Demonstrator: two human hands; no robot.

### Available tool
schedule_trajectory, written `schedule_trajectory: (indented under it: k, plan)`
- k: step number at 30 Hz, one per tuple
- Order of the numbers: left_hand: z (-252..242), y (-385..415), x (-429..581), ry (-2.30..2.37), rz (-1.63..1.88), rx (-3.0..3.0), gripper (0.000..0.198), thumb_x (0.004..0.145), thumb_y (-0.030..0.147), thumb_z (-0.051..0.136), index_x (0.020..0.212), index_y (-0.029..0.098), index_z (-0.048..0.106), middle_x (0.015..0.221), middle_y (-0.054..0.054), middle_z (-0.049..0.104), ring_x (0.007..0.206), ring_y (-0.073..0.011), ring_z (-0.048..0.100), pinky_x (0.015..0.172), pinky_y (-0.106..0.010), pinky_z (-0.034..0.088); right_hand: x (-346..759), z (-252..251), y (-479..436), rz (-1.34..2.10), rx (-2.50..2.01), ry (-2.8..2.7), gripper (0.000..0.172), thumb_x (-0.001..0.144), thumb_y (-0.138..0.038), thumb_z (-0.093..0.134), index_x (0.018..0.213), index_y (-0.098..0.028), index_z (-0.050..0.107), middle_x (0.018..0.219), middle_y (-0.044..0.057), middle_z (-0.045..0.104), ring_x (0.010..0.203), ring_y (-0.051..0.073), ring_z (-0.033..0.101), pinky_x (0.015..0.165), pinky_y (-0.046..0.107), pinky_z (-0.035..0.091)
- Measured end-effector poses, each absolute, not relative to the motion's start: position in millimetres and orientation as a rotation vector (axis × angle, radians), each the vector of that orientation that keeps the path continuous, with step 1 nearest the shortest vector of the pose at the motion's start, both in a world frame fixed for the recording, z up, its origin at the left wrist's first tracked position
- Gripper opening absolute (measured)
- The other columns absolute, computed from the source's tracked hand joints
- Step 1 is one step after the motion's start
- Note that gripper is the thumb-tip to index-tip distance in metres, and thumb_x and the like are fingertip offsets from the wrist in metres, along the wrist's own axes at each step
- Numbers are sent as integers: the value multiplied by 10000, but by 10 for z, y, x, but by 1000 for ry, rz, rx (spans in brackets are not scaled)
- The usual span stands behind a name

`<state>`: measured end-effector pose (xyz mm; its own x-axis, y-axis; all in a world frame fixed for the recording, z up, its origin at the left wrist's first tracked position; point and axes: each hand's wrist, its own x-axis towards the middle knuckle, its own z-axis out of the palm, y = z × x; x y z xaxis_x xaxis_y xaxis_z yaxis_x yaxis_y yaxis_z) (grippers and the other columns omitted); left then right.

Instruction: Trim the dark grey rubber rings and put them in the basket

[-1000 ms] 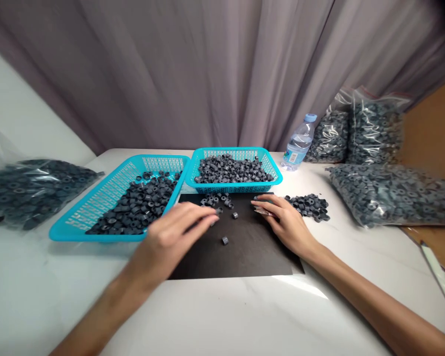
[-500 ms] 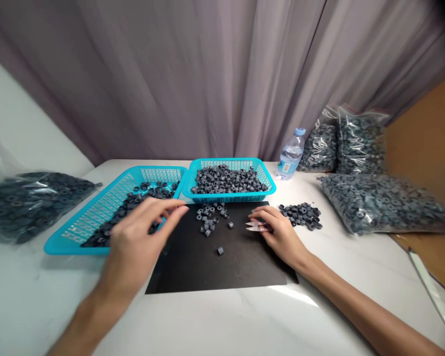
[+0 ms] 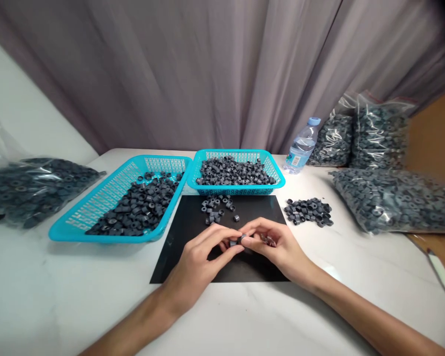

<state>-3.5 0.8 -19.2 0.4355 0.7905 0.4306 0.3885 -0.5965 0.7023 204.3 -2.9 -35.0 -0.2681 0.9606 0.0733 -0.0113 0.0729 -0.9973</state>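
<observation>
Over the black mat (image 3: 170, 262), my two hands meet fingertip to fingertip. Between the thumb and fingers of my left hand (image 3: 203, 254) is a small grey plastic ring (image 3: 233, 243). My right hand (image 3: 278, 244) pinches at the same spot, on a small grey piece (image 3: 242, 238) touching or joined to that ring; I cannot tell which. Something shiny, mostly hidden, is tucked in my right palm. Just behind the hands lie several loose grey rings (image 3: 217, 205) on the mat, one of them apart from the others.
Two blue baskets, one at the left (image 3: 70, 232) and one at the back (image 3: 241, 189), hold many grey pieces. A grey pile (image 3: 308, 211) lies right of the mat. Filled plastic bags (image 3: 396, 198) and a water bottle (image 3: 302, 148) stand at right; another bag (image 3: 40, 188) lies left.
My left hand has come from beside the left basket to the mat's middle. My right hand has moved nearer and met it. The single ring at the mat's centre is now off the mat.
</observation>
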Motion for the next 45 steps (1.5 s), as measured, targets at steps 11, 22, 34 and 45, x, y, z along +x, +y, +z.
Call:
schedule_trajectory:
  k: [11,22,34,45]
  plan:
    - [-216,25,-11,986,1118,2173,106,918,187,711,1016,226,698,893,19,702,743,-116,639,732,-237,536,2045,-349,-55,1242,-1073,-1443,273,888,-459,730,946,-203,804,615,-21,579,554,107,436,536,255,351]
    - [-195,23,-36,864,1248,2279,170,904,129,713,1052,204,677,955,-19,721,790,-136,670,764,-258,576,2083,-370,-20,1329,-1036,-1413,307,873,-482,735,976,-203,812,690,-3,549,589,112,387,527,263,309]
    - [-190,30,-15,818,1276,2347,177,913,75,678,1042,197,669,981,-42,724,914,-161,711,855,-273,589,2119,-354,-35,1330,-989,-1471,353,942,-500,642,1075,-217,808,739,-5,483,624,121,353,544,270,266]
    - [-161,24,0,831,1270,2344,171,911,90,690,1036,203,664,944,-25,712,860,-149,696,807,-256,587,2110,-353,-12,1371,-1035,-1439,332,875,-493,729,984,-190,811,659,-20,503,592,113,326,538,270,256]
